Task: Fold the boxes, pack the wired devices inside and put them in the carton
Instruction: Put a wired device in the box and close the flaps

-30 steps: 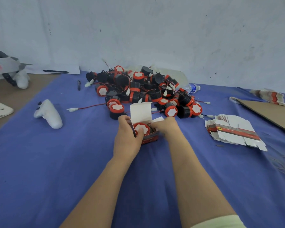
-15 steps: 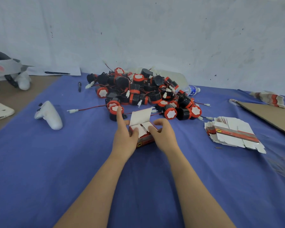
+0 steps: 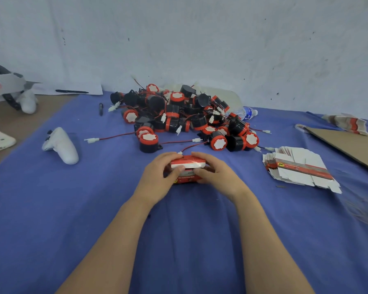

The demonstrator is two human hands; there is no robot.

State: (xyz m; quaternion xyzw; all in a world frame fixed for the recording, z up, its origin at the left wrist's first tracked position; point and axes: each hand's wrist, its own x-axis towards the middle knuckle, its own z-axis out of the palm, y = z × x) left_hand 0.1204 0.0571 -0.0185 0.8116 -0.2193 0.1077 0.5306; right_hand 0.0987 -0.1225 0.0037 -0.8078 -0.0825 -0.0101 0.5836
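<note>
We hold the small red box (image 3: 187, 171) low over the blue worktop (image 3: 51, 209), its white flap folded down along the top. Our left hand (image 3: 157, 177) has its grip clamped on the box's left end, our right hand (image 3: 216, 174) on its right end, thumbs pressed to the front. Just behind lies the pile of wired devices (image 3: 185, 117); a stack of flat boxes (image 3: 300, 168) sits to the right, a white controller (image 3: 61, 145) to the left.
</note>
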